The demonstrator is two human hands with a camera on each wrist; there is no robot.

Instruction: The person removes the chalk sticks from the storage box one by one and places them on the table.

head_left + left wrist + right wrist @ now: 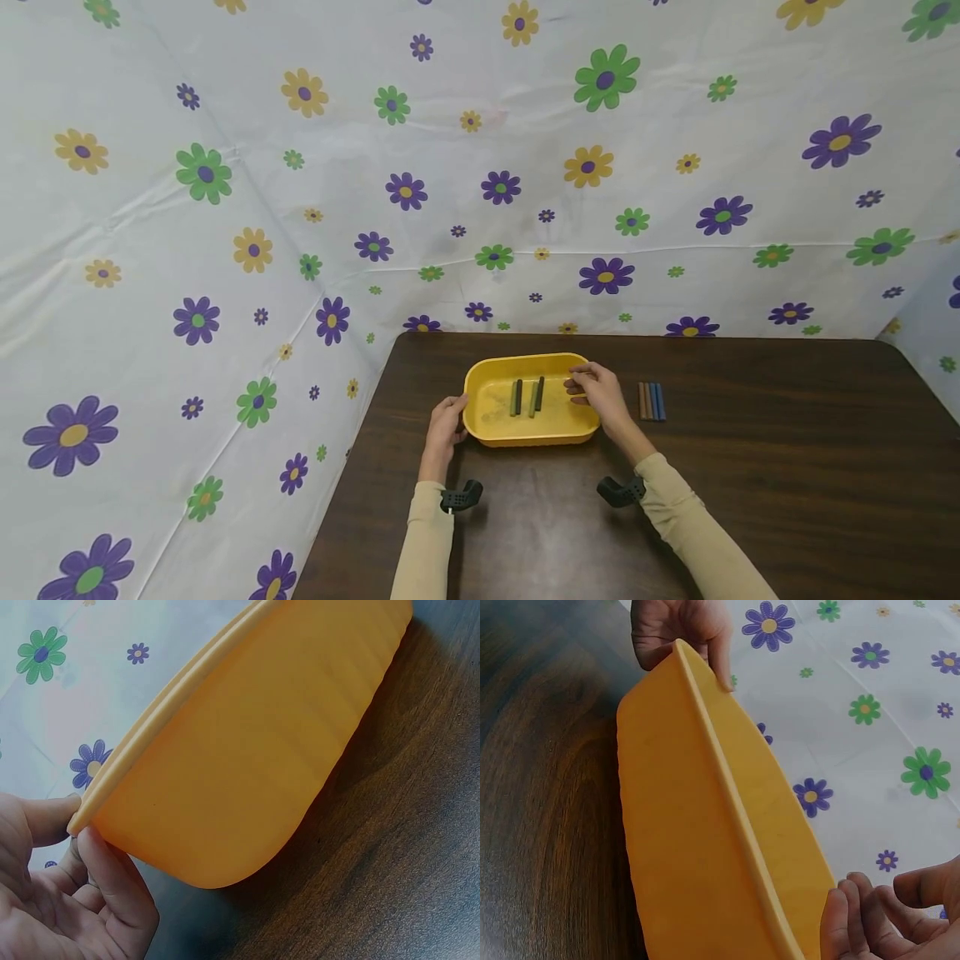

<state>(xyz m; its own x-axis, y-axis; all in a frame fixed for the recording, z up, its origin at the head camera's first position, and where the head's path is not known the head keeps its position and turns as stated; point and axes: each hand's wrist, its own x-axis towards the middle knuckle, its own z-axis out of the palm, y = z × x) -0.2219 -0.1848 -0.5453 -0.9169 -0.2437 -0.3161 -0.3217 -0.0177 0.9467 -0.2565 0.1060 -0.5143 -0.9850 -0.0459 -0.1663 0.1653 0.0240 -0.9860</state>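
A yellow plastic tub sits on the table. In the left wrist view, my left hand pinches its rim at the left end, thumb above and fingers bent beneath. Over the tub's right end is my right hand, fingers loosely bent with nothing visible between them. The right wrist view shows that hand close to the tub's edge, a gap between thumb and fingers. Inside the tub lie two green sticks and two black sticks, possibly pastels, apart from both hands.
Right of the tub, brownish sticks and blue sticks lie side by side on the dark wooden table. A flowered white cloth hangs behind the table and along its left side. Each wrist carries a black camera mount.
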